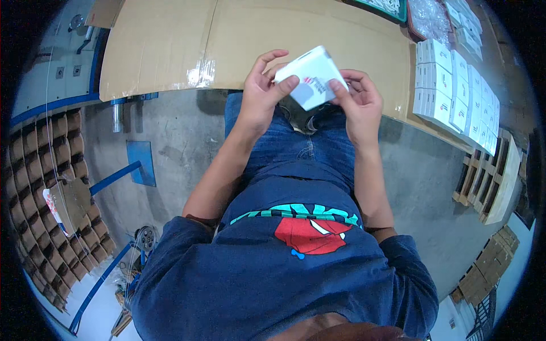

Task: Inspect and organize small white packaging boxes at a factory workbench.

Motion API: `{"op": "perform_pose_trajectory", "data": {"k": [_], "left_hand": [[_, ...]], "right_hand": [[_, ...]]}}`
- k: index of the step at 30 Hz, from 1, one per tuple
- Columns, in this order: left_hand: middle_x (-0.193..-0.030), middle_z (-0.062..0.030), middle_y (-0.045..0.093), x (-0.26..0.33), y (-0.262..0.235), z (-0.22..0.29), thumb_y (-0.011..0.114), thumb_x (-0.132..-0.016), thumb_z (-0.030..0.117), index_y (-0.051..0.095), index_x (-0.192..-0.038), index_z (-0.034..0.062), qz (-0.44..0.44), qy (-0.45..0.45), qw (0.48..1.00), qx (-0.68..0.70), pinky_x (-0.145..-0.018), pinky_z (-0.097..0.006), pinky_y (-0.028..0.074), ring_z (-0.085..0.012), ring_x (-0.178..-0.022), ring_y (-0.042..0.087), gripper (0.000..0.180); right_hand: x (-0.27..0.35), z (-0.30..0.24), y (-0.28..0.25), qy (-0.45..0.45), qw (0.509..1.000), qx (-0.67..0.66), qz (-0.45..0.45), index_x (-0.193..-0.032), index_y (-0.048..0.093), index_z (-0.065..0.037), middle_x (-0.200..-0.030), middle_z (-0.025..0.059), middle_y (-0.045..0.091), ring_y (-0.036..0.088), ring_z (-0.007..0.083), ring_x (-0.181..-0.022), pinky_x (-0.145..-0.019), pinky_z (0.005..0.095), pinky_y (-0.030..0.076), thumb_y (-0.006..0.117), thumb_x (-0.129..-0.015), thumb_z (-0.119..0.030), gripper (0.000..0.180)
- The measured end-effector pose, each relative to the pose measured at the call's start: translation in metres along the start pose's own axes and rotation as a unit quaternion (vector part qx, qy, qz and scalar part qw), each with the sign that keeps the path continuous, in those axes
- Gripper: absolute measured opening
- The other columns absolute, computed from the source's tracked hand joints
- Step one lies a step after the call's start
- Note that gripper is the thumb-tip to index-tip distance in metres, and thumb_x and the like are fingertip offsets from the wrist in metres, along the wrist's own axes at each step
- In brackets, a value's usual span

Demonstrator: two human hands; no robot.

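Carton (313, 80), small and white, tilts over the near edge of the cardboard-covered tabletop (165, 45), clamped between thumbs and fingers of the left hand (264, 94) and right hand (359, 103). White boxes (455, 94) stand stacked at right.

There is room to reach over the left and middle of the brown table (165, 45), past the held white box (315, 78), but stacked white boxes (456, 94) and a green tray (405, 14) block the right.

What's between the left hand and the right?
Head view: a white box lies between the left hand and the right hand, held by both.
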State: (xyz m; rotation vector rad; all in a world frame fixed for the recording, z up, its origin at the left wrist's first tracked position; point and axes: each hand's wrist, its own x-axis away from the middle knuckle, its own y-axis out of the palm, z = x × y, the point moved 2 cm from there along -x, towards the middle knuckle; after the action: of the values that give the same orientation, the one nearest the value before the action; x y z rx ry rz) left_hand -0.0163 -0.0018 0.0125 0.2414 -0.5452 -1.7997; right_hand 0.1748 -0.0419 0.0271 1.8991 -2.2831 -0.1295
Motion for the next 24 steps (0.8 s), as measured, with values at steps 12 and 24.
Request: {"op": "perform_pose_trajectory", "data": {"k": [12,24], "left_hand": [[-0.108,-0.0094,0.072,0.001,0.006,-0.005,0.067,-0.097,0.011,0.065,-0.123,-0.0036,0.047,-0.028,0.998,-0.012,-0.089,-0.027,0.053,-0.0129,-0.097,0.067,0.030],[-0.112,-0.0109,0.072,0.004,0.009,-0.008,0.067,-0.098,0.014,0.065,-0.126,-0.0030,0.025,-0.033,0.998,-0.041,-0.090,-0.028,0.052,-0.0136,-0.101,0.067,0.032]], "right_hand": [[-0.003,0.012,-0.004,0.132,0.988,0.040,-0.064,-0.123,0.065,0.000,-0.098,0.0032,0.070,0.063,0.0078,-0.085,-0.074,0.0241,0.052,0.069,-0.097,-0.021,0.034],[-0.004,0.013,-0.009,0.075,0.995,0.042,-0.053,-0.112,0.070,0.002,-0.096,0.0037,0.071,0.064,0.0087,-0.087,-0.078,0.0254,0.052,0.069,-0.098,-0.023,0.029]]}}
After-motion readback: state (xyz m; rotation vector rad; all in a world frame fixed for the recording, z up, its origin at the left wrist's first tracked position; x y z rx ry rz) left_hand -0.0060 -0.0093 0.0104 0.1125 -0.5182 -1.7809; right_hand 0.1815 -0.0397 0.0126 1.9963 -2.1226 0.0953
